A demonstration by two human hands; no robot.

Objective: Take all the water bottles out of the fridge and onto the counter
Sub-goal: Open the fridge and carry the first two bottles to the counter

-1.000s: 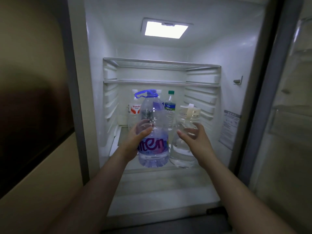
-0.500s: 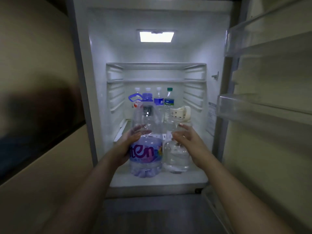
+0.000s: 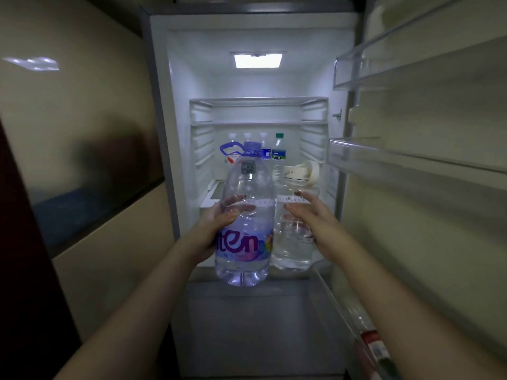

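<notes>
A large clear water bottle with a purple label and purple carry handle (image 3: 244, 250) is held by my left hand (image 3: 219, 218), which wraps its left side. Its base hangs just past the front edge of the fridge shelf (image 3: 211, 193). Beside it on the right, a second large clear bottle with a white handle (image 3: 290, 248) is gripped by my right hand (image 3: 315, 215). Its base is level with the shelf's front edge. Several small water bottles (image 3: 278, 157) stand upright in a row at the back of the lit fridge, partly hidden by the big ones.
The open fridge door is on the right, with clear door shelves (image 3: 411, 160) jutting out at hand height and above. A red-labelled item (image 3: 373, 344) sits in the lowest door bin. A beige cabinet wall (image 3: 82, 133) closes the left side.
Both large bottles have come toward me, from deep on the shelf to its front edge. My view has backed away, so the door shelves now show.
</notes>
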